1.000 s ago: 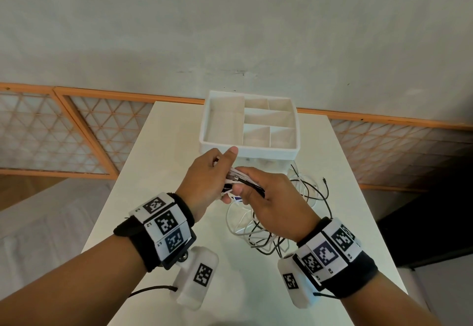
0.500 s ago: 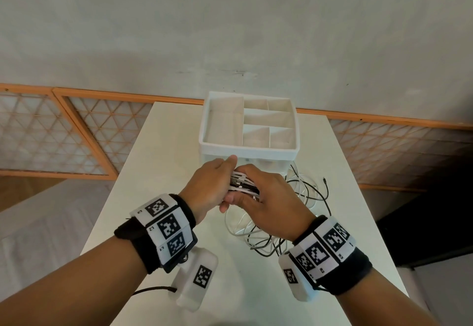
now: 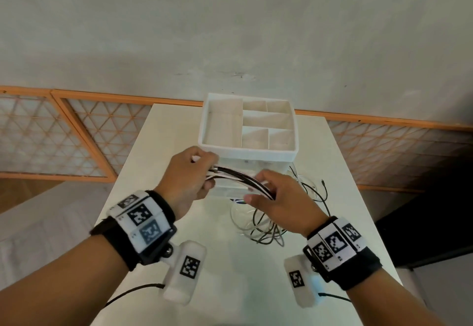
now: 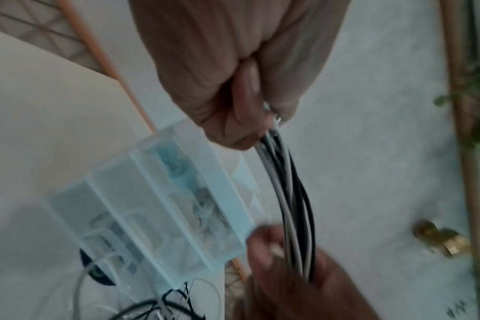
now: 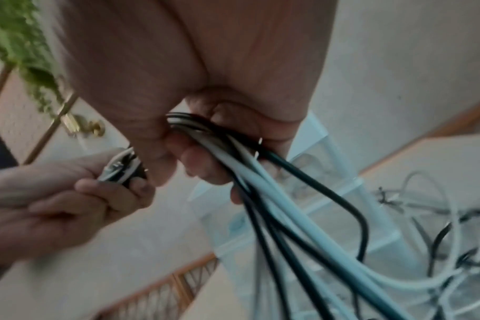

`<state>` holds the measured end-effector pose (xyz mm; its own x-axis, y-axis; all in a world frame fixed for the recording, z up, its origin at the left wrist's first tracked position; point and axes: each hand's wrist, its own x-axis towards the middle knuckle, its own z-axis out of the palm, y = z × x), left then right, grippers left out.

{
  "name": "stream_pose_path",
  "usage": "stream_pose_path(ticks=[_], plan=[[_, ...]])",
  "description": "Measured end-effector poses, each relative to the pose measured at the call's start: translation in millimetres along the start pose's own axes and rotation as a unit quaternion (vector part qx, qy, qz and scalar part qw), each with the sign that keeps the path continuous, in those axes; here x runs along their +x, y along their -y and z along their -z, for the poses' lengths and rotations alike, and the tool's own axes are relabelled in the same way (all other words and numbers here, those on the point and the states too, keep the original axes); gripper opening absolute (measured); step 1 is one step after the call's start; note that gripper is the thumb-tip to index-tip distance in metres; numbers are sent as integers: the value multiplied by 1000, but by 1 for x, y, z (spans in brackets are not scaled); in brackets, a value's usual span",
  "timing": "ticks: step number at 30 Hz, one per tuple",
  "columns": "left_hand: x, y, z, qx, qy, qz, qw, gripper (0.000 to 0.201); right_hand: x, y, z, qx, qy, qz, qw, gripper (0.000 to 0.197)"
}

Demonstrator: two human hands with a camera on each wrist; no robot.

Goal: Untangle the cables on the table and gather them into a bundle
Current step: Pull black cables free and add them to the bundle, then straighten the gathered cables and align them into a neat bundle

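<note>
Table under both hands, organizer box just beyond the knuckles. Cables: black and white strands side by side, long axis hand to hand, sloping down to the right; slack loops drop onto the table below the right hand. Left hand fisted round the plug ends. Right hand curled round the strands further along.

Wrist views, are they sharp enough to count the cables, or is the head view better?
Left wrist view: motion-blurred, cables smear together. Right wrist view: also soft, blue-tinted, strands overlap. Head view: sharper and evenly lit, but the cables between left hand and right hand look thin.
</note>
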<state>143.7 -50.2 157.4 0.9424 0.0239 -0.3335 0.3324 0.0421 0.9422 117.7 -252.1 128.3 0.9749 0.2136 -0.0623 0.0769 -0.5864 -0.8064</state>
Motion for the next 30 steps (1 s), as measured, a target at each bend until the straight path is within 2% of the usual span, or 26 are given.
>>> stream_pose_path(ticks=[1,3,4,5,7,9,11,13,15,17,19,21,23,25,27,29,30], plan=[[1,0,7,16,20,26,999,15,-2,-3,3,-38,2,7,999,18],[4,8,18,155,50,58,985,26,-3,-3,3,-55,2,18,998,17],[6,13,19,247,38,32,968,33,-2,0,1,-58,3,30,998,13],[5,13,17,300,20,-23,954,37,-2,7,-2,-66,9,48,997,8],[-2,6,3,279,42,-133,950,40,2,23,-9,-84,16,97,992,7],[-9,0,-16,271,110,-167,941,48,5,37,-13,-73,7,137,988,16],[-15,-3,-27,303,137,-163,929,58,9,46,-7,-15,-17,133,991,20],[-16,-9,-26,322,106,-160,927,63,11,42,3,38,-47,115,992,19],[-12,-17,-18,283,83,-131,946,59,9,27,14,46,-53,89,994,20],[-9,-29,-7,198,108,-81,971,48,5,11,21,8,-38,58,998,17],[-9,-34,2,180,147,-44,972,41,4,2,30,-11,-63,35,997,16],[-5,-30,7,215,151,-22,965,41,5,3,43,-26,-142,65,987,15],[0,-25,9,223,104,-7,969,41,5,14,58,-37,-231,129,964,18],[6,-27,10,169,43,-9,985,39,1,18,71,-14,-263,158,952,18],[11,-39,11,59,-6,-23,998,33,-7,9,70,4,-202,115,973,18],[10,-58,15,-54,-22,-55,997,34,-19,-19,56,-121,-81,18,989,23],[8,-67,17,-96,-13,-78,992,36,-24,-39,48,-197,-15,-30,980,32]])
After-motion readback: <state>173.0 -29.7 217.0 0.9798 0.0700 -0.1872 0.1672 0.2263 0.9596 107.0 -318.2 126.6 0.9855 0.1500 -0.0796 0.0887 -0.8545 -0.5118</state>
